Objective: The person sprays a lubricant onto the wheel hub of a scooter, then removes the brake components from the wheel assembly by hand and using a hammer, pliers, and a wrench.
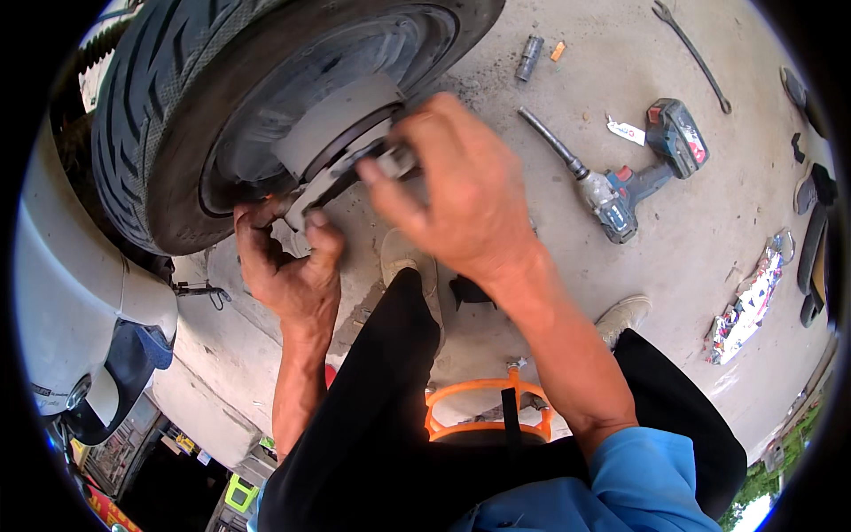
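A black-tyred wheel (158, 133) rises at the upper left, with a grey round drum (341, 120) standing out from its hub. Against the drum's open side sits a curved metal brake shoe (306, 204). My left hand (292, 270) pinches its lower end between thumb and fingers, close to the tyre. At the other end, my right hand (465, 191) is closed on the shoe with the thumb pointing left; motion smears it somewhat. The fingers hide part of the shoe and of the drum's inside.
A cordless impact wrench (620, 199) with a long socket lies on the concrete at right. Beyond it are a loose socket (529, 58), a spanner (691, 55) and a shiny foil packet (752, 297). An orange stool frame (479, 387) shows between my legs; white bodywork (66, 266) stands left.
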`<state>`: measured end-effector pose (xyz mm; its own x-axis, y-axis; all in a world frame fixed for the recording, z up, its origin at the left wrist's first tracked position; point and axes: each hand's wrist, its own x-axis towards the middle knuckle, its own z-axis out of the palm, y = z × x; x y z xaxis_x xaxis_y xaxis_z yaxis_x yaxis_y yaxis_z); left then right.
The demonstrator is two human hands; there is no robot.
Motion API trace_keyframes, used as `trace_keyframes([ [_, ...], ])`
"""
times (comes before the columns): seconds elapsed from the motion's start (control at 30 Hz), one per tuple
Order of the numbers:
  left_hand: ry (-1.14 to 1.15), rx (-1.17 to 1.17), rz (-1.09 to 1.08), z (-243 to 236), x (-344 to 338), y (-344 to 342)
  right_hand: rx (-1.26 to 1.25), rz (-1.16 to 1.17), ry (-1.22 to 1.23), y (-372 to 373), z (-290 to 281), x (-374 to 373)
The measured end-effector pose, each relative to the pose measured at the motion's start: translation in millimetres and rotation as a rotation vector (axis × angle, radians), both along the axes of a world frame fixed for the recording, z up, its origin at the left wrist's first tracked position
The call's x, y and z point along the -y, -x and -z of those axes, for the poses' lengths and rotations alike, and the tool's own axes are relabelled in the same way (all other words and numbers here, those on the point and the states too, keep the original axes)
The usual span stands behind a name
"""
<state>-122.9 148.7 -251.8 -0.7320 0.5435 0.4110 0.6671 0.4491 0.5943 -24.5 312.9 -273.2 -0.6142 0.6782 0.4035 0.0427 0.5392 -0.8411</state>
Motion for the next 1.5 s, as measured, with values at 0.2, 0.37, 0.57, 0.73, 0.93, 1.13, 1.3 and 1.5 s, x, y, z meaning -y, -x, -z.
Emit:
trace_keyframes([
  [0.2,0.332,-0.443,0.355,-38.8,-99.7,-13.5,0.015,0.027,0.927,-23.7,34.7,-28.3],
  [0.37,-0.101,0.260,-0.037,15.2,23.2,-9.9,0.002,-0.157,-0.172,-9.8,-15.4,5.3],
  [0.57,0.132,-0.296,0.323,-24.8,-35.7,-7.4,0.067,-0.040,0.084,-33.5,16.9,-23.2],
  [0.73,0.115,-0.264,0.322,-22.4,-28.5,-8.4,0.074,-0.029,0.247,-26.0,32.5,-6.9],
  [0.93,0.326,-0.321,0.514,-40.9,-67.9,-30.8,0.062,0.077,0.935,-44.1,53.3,1.6],
  [1.13,0.122,-0.165,0.422,-34.3,-19.7,-19.4,-0.055,-0.074,0.284,-43.3,42.1,-5.7],
  [1.3,0.102,-0.123,0.484,-34.5,-52.4,-29.1,-0.051,0.001,0.615,-43.8,69.9,1.6],
  [1.5,0.063,0.148,0.393,-11.4,14.5,-26.3,-0.058,0.004,0.153,-40.7,24.5,-0.7],
])
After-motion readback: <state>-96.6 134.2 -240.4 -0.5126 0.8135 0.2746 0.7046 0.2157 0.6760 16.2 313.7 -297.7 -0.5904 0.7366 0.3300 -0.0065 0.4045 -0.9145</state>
